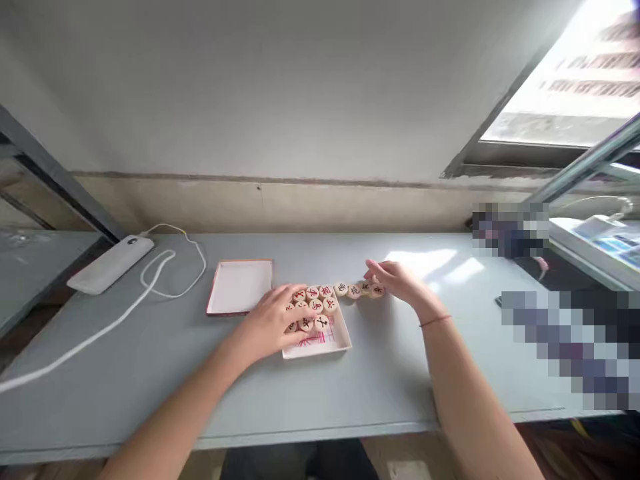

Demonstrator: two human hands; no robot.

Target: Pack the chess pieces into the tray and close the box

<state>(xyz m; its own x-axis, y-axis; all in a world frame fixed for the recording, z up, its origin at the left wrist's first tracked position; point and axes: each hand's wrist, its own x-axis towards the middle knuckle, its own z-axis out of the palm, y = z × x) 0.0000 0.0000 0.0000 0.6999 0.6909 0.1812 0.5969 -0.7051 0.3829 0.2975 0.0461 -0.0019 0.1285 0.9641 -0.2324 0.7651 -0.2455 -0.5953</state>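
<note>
Grey-blue flat table [165,373] runs along a pale wall. Near its middle sits a shallow white cardboard box tray [327,343], open side up, its bare floor printed with red lines at the near end. Round pale wooden game discs marked with red or black characters [316,307] fill the far half of the tray, lying flat and packed close. Left hand [273,323] lies palm down over the tray's left part, fingers spread and loosely curved, fingertips resting on or right at the discs; it grips nothing that I can make out. A short row of the same pale wooden discs on the table [356,290] lies outside the tray, just beyond its far right corner, touching one another in a line. Right hand [395,280] is at the right end of that row, fingers bent and drawn together over the last discs; whether it pinches one or only touches is hard to tell at this size. A thin red cord [435,321] circles the right wrist. Left of the tray, just apart from it, lies a flat white box lid with a reddish edge [240,287], hollow side up. Far left: a white oblong power bank [111,263] with a white cable [150,287] looping across the table.
</note>
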